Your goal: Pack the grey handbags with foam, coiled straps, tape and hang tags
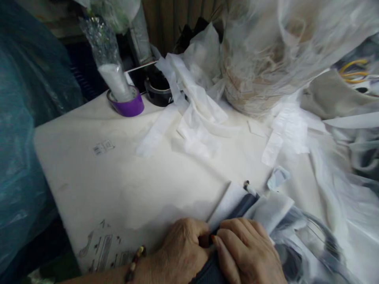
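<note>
Both hands are closed close together at the table's front, on a dark blue fabric-like piece. My left hand, with a beaded bracelet at the wrist, curls its fingers against it. Beside it, my right hand presses its bent fingers onto the same piece. Beyond the knuckles stick out a dark rolled strip and a white strip. Whether these join the dark piece is hidden by the hands. Clear-wrapped dark items lie to the right of my right hand.
On the white tabletop, a purple tape roll holds a plastic-wrapped item, with a black tape roll alongside. Crumpled white strips lie mid-table. A large plastic-wrapped bundle stands behind. Blue plastic sheeting hangs at left.
</note>
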Tool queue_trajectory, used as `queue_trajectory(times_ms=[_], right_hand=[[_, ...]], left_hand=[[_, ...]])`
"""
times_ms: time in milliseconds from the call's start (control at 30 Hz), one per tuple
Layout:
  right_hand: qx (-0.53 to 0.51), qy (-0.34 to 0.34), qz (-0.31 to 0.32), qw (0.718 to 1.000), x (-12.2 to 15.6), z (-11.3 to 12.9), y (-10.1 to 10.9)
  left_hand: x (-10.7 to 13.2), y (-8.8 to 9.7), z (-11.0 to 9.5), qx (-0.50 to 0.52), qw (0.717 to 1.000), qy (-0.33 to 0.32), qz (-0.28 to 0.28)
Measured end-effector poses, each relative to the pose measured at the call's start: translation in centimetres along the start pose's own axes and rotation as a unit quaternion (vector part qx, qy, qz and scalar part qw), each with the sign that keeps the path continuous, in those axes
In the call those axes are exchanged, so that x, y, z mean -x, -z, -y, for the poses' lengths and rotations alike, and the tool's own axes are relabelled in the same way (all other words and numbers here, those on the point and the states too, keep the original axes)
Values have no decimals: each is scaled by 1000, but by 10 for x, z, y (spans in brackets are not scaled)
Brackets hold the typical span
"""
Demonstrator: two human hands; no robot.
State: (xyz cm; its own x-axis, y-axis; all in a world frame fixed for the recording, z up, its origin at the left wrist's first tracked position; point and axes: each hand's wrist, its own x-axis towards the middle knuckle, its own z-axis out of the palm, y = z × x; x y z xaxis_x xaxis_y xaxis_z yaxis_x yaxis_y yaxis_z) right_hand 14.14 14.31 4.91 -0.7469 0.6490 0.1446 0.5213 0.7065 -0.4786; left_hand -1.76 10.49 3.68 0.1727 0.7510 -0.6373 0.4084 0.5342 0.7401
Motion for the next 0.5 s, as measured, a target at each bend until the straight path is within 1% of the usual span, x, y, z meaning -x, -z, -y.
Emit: queue_trajectory(times_ms=[200, 300, 367, 400, 433, 500], right_hand=[[10, -8, -75, 997, -3, 10, -5], [34, -49, -78, 995, -5, 12, -7], [74, -74, -74, 992, -6, 13, -10], [95, -82, -72, 990, -6, 13, -12], [111, -87, -70, 988, -7, 14, -14], [128, -101, -65, 985, -7, 15, -17]], left_hand=[[-10, -4, 7, 24, 999, -18, -12], [-19, -4, 17, 60, 998, -31, 6], [-24, 0, 26, 70, 996, -47, 28], [-25, 2, 31, 64, 996, -56, 28], [-25, 6, 36, 50, 996, -66, 19], [-21, 12, 46, 0, 996, -85, -22]])
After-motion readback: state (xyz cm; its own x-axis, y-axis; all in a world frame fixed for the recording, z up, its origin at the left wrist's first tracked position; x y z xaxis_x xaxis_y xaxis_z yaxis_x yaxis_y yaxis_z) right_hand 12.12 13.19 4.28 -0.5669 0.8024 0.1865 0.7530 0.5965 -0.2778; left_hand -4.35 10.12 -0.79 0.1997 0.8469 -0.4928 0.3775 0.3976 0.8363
